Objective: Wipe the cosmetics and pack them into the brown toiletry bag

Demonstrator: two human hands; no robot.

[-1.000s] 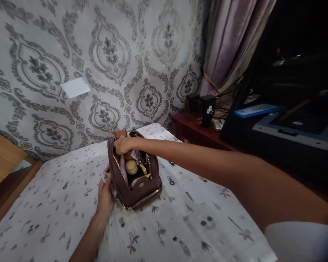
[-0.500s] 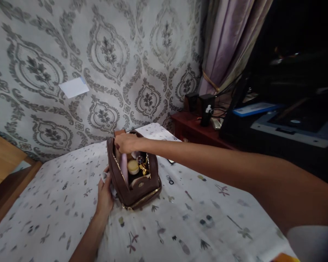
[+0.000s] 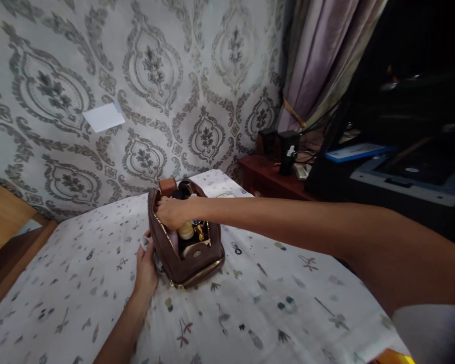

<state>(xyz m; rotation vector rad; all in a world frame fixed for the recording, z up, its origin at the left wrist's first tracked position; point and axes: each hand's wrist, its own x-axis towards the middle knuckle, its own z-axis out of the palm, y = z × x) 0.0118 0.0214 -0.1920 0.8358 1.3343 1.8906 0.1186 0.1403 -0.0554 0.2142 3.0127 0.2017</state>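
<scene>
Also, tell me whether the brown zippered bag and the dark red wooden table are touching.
Apart. The head view shows a strip of patterned white sheet between the brown bag and the red table.

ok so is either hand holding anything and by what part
It cannot be told: the left hand is at the brown bag's left side, fingers partly hidden; the right hand is inside, its grip hidden.

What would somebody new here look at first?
Probably the open brown bag on the white patterned cloth, with the right hand inside it and the left hand at its side. Next, the big swirly wallpaper behind, and the purple curtain tied near the corner.
</scene>
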